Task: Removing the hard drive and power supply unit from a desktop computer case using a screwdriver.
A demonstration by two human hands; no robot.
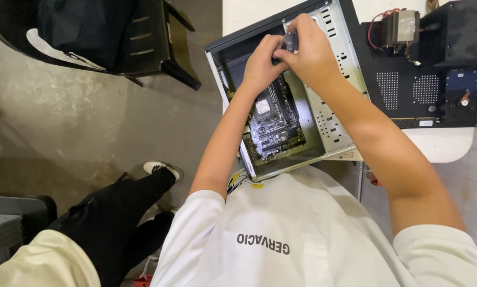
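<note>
An open desktop computer case point(336, 114) lies on a white table, with a dark motherboard point(274, 122) inside. My left hand point(260, 66) and my right hand point(310, 50) meet over the upper part of the case interior. Together they close on a small dark tool handle point(290, 41), likely a screwdriver; its tip is hidden behind the fingers. Both forearms reach in from my white shirt at the bottom.
The case's black side panel point(403, 79) lies to the right, with a heatsink cooler point(400, 26), a hard drive point(464, 95) and a memory stick point(414, 122) on it. A black chair point(142, 37) stands upper left. Another person's leg in dark trousers point(121, 212) is lower left.
</note>
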